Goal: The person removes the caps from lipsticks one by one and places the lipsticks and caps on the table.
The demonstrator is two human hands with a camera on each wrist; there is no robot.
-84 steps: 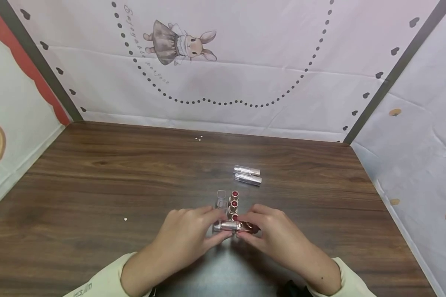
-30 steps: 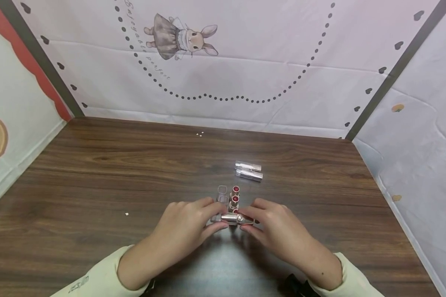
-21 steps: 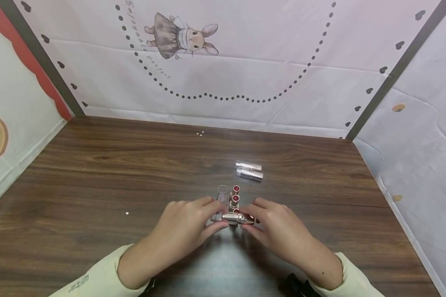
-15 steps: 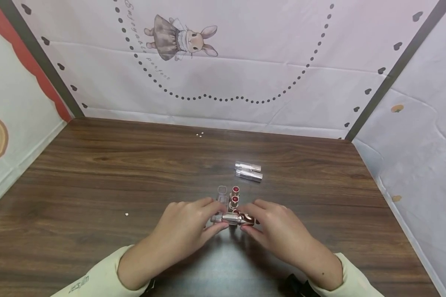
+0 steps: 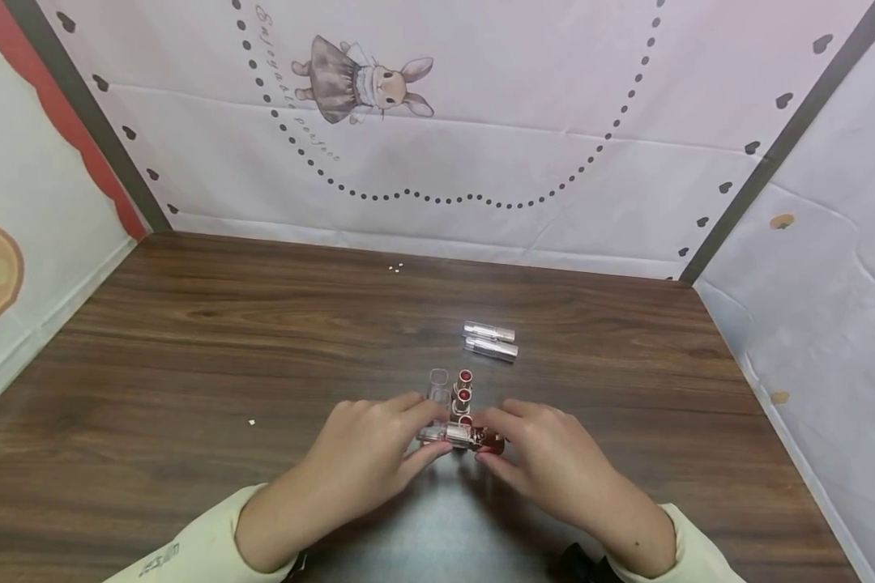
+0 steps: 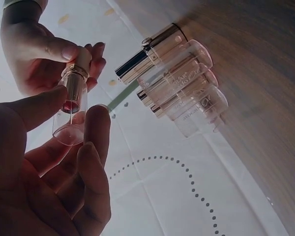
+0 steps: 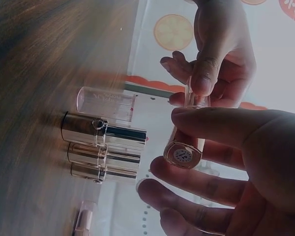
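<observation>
In the head view my left hand [image 5: 368, 445] and right hand [image 5: 554, 445] meet over the near end of a row of lipsticks. Thumb and fingers of the left hand pinch a clear lipstick cap [image 6: 69, 135]. The right hand pinches the shiny metallic base of a lipstick [image 6: 81, 61], held in line with the cap. Its red tip sits inside the clear cap in the left wrist view. The base's round end label [image 7: 183, 156] faces the right wrist camera. Just beyond the hands, three uncapped lipsticks stand upright, including a middle one [image 5: 463, 395], red tips up.
Clear caps, one of them at the far end [image 5: 439, 377], stand left of the upright lipsticks. Two silvery lipsticks [image 5: 492, 348] lie side by side farther back. Small white bits [image 5: 396, 268] dot the wooden table [image 5: 189, 340]. Printed cloth [image 5: 481, 138] walls three sides.
Both hands keep nearly the same place and grip. Reflections on the lipstick base shift between frames, and its right end now dips slightly. The view has shifted a little.
</observation>
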